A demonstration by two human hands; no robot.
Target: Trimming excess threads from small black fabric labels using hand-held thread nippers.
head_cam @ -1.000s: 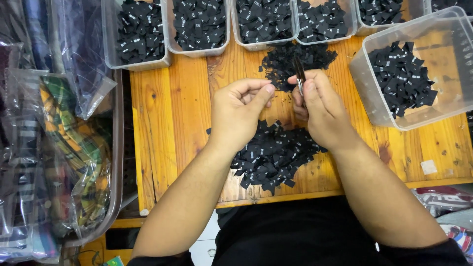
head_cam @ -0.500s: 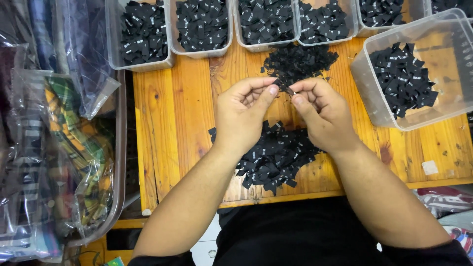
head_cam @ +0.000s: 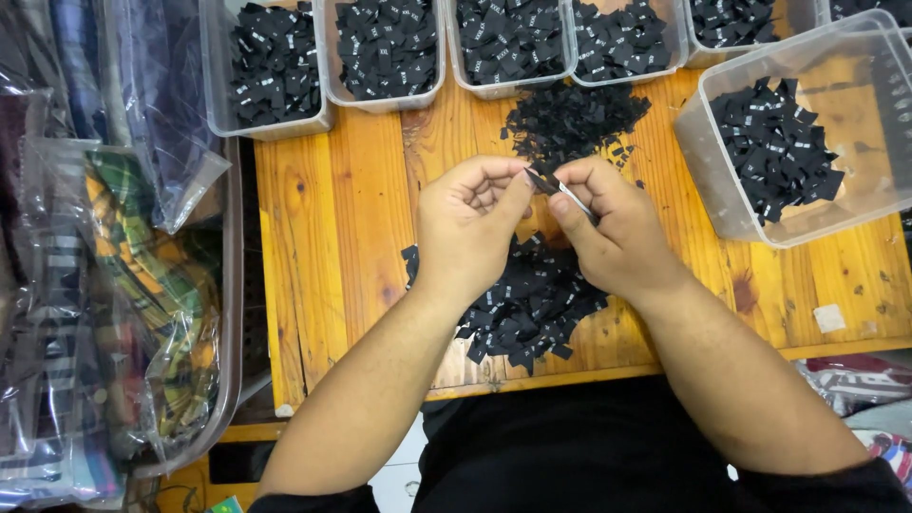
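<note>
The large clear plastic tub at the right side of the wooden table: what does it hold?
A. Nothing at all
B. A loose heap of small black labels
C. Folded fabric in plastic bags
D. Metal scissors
B: the large clear tub holds a loose heap of small black labels on its floor, while the bagged fabric lies far off at the table's other side.

Both forearms bare, entering from the near edge and converging toward the middle. Left hand [head_cam: 470,223] curled, palm turned up and inward, fingers folded, thumb extended toward the right hand. Right hand [head_cam: 608,233] back-up, thumb and forefinger pinched together, tips meeting the left thumb. Wrists level, hands touching at the fingertips.
</note>
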